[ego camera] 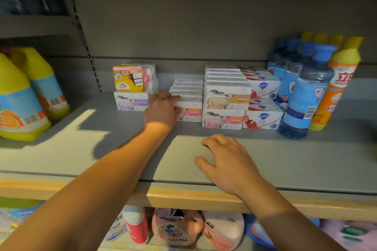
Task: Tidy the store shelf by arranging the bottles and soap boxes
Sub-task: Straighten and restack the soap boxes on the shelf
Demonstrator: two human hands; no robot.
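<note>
Your left hand (163,108) grips the pink soap-box row (188,100), fingers curled on it; your right hand (226,161) rests spread on the shelf (306,159); four blue bottles (306,91) visible right

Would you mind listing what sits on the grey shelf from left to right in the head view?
Yellow detergent jugs → yellow soap box stacked on a purple sheep box → pink soap boxes gripped by the left hand → tall sheep-box stack → red-and-white soap boxes → blue bottles → orange bottle.
</note>
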